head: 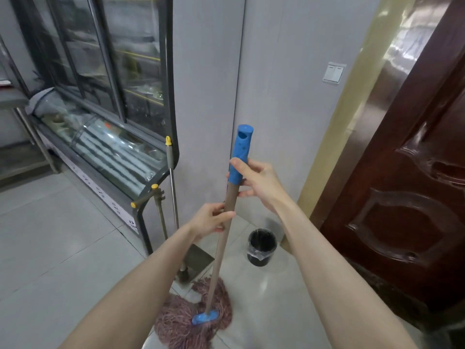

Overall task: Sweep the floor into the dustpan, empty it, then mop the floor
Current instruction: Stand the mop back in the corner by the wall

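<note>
A mop stands nearly upright before me, its brown handle point(221, 250) topped by a blue grip point(240, 157). Its pinkish string head point(181, 321) lies spread on the grey tiled floor point(63, 248), held by a blue clamp point(203, 318). My right hand point(259, 181) grips the handle where the blue grip ends. My left hand point(214, 219) grips the brown handle just below it. A dustpan point(196, 260) and a broom handle point(172, 182) with yellow tips lean against the wall behind the mop.
A small black bin point(261, 248) with a liner stands in the corner by the wall. A glass display fridge point(105, 137) runs along the left. A dark wooden door point(407, 185) fills the right side. A light switch point(333, 73) sits on the wall.
</note>
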